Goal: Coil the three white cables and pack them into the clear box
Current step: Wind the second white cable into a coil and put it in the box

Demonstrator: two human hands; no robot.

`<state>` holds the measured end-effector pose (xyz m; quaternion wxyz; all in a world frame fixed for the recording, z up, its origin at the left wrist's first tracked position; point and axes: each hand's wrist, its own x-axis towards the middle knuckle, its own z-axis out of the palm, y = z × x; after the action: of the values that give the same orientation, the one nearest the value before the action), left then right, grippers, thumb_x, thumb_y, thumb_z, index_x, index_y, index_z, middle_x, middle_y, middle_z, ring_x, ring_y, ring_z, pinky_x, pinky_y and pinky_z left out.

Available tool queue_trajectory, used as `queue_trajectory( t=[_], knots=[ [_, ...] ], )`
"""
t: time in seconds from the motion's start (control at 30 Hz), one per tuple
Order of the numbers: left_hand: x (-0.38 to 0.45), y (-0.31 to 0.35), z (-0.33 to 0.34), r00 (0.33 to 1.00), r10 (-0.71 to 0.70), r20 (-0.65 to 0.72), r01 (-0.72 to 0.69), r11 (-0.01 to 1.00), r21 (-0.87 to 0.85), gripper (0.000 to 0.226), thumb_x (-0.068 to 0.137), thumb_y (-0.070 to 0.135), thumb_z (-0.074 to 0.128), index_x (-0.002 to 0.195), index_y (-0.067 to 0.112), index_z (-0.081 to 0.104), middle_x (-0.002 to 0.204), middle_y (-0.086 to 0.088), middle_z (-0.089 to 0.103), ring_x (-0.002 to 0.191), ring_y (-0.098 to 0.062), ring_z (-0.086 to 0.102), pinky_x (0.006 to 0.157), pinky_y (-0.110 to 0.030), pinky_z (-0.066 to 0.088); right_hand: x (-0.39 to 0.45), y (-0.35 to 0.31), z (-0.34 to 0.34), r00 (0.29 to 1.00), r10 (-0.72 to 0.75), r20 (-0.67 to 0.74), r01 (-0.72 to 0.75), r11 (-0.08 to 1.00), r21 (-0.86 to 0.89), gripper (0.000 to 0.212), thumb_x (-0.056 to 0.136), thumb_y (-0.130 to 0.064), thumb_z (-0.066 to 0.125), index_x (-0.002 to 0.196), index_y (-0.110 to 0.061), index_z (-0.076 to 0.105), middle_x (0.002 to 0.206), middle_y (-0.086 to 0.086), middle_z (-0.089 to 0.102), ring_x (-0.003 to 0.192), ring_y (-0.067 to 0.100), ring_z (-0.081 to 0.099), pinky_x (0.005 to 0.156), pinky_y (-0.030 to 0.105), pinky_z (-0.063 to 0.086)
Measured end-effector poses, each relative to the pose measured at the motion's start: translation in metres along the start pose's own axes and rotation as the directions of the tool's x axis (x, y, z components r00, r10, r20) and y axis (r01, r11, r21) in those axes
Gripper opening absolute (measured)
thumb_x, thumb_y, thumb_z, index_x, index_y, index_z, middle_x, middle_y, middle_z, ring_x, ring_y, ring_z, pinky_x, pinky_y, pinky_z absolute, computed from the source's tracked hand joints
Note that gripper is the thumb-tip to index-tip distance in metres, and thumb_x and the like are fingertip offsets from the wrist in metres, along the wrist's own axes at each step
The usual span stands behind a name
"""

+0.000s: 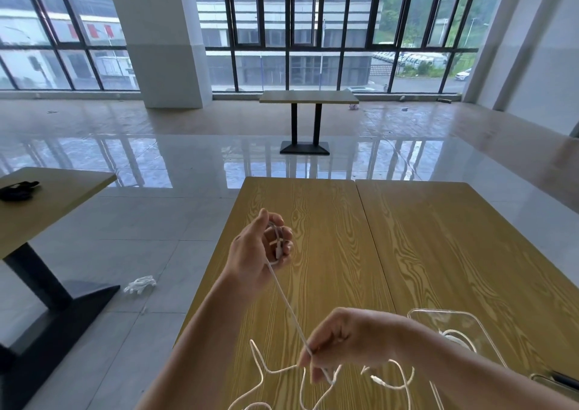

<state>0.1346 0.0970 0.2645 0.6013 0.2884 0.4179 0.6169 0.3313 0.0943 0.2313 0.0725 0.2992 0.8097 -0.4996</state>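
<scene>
Your left hand [260, 253] grips small loops of thin white cable [283, 300]; your right hand [347, 339] pinches its taut strand above the wood-grain table [438, 253]. 1 coil lies inside the clear box [470, 325].

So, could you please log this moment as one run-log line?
left hand: holds coil | right hand: pinches white cable | clear box: one coil inside | stage: coiling

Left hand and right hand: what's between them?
Head view: a taut stretch of white cable runs from the coil held in the left hand down to the pinching right hand, above bare wooden table.
</scene>
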Motion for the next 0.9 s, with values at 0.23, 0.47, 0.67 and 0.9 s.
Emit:
queue_trajectory(
  t=[0.23, 0.47, 0.67, 0.9],
  knots=[
    [-0.005, 0.004, -0.006, 0.997, -0.04, 0.067, 0.024, 0.976, 0.216, 0.035, 0.104, 0.034, 0.039, 0.09, 0.011, 0.062, 0.075, -0.008, 0.063, 0.06, -0.017, 0.055, 0.053, -0.027, 0.043, 0.015, 0.001, -0.021, 0.987, 0.007, -0.159, -0.09, 0.848, -0.522, 0.019, 0.098, -0.028, 0.059, 0.109, -0.019, 0.072, 0.075, -0.014, 0.064, 0.06, 0.0, 0.055, 0.068, 0.021, 0.051],
    [-0.008, -0.006, -0.013, 0.996, -0.029, 0.083, -0.013, 0.883, 0.469, 0.031, 0.105, 0.028, 0.041, 0.104, 0.016, 0.07, 0.077, -0.001, 0.066, 0.07, -0.013, 0.06, 0.065, -0.028, 0.047, 0.015, 0.008, -0.046, 0.898, -0.004, -0.44, -0.227, 0.853, -0.47, 0.016, 0.094, -0.028, 0.063, 0.088, -0.017, 0.073, 0.066, -0.013, 0.056, 0.058, 0.001, 0.052, 0.058, 0.017, 0.044],
    [-0.006, -0.015, -0.015, 1.0, -0.017, 0.018, 0.006, 0.866, 0.5, 0.029, 0.105, 0.025, 0.042, 0.105, 0.013, 0.069, 0.082, -0.006, 0.062, 0.081, -0.02, 0.066, 0.074, -0.035, 0.054, 0.005, 0.001, -0.051, 0.823, 0.094, -0.56, -0.091, 0.995, 0.032, 0.017, 0.097, -0.022, 0.061, 0.086, -0.011, 0.068, 0.057, -0.004, 0.058, 0.044, 0.009, 0.055, 0.048, 0.024, 0.052],
    [-0.003, -0.027, -0.008, 0.998, -0.057, 0.037, 0.03, 0.86, 0.509, 0.029, 0.105, 0.025, 0.041, 0.106, 0.007, 0.064, 0.091, -0.009, 0.062, 0.081, -0.025, 0.067, 0.073, -0.036, 0.053, 0.003, -0.015, -0.044, 0.779, 0.148, -0.61, 0.168, 0.887, 0.43, 0.018, 0.1, -0.01, 0.053, 0.097, -0.002, 0.069, 0.059, 0.002, 0.054, 0.042, 0.012, 0.042, 0.04, 0.026, 0.042]
  ],
)
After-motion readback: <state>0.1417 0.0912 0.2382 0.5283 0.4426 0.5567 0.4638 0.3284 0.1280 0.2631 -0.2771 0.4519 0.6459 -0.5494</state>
